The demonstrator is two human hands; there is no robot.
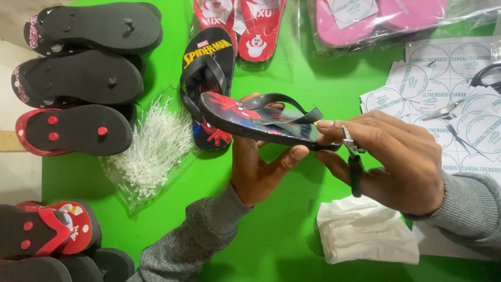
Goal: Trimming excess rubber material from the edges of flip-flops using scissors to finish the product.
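My left hand (259, 168) holds a black flip-flop (250, 121) with a red and blue cartoon print from underneath, sole edge toward me, strap up. My right hand (389, 156) grips a small black-handled metal tool (354, 156) against the sandal's right end, with the fingertips pinching the sole there. The matching flip-flop (206, 73) lies flat on the green table (282, 68) just behind.
A clear bag of white plastic tag pins (151, 149) lies left of my hands. Stacks of black and red flip-flops (78, 78) line the left edge, bagged red and pink pairs (365, 21) the far edge. Round sticker sheets and scissors (459, 104) sit right; a white crumpled bag (365, 230) is near.
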